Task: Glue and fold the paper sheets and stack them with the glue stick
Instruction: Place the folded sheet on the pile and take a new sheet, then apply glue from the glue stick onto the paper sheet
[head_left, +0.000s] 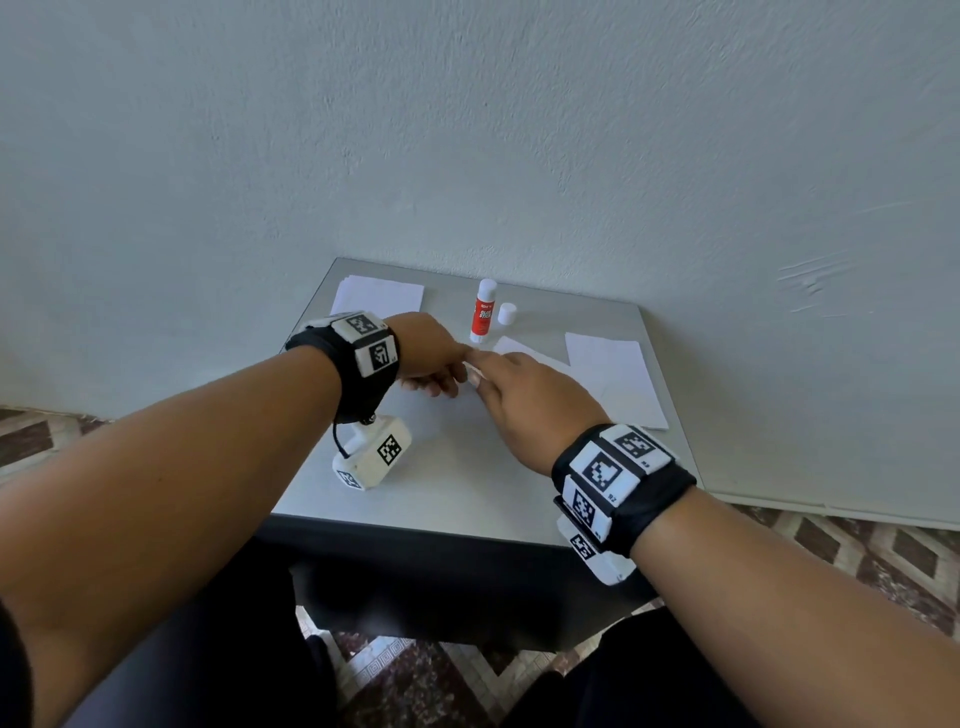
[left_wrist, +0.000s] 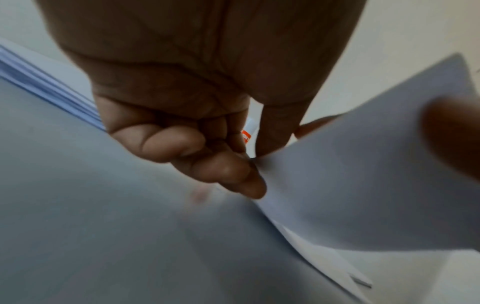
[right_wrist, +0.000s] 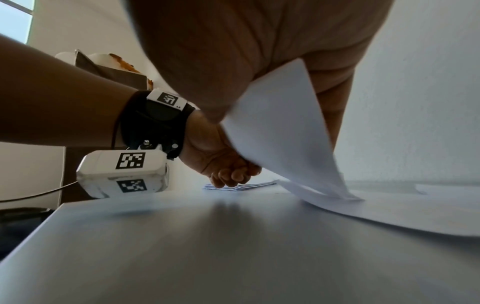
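A white paper sheet lies mid-table with one half lifted and bent over. My left hand has its fingers curled and pinches the sheet's near corner. My right hand meets it from the right and holds the raised flap, thumb on one side and fingers behind. In the head view both hands cover most of that sheet. The glue stick stands upright and uncapped just behind the hands, with its white cap beside it.
A pile of folded papers lies at the back left corner of the grey table. Flat unfolded sheets lie at the right side. A pale wall rises directly behind the table, and patterned floor surrounds it.
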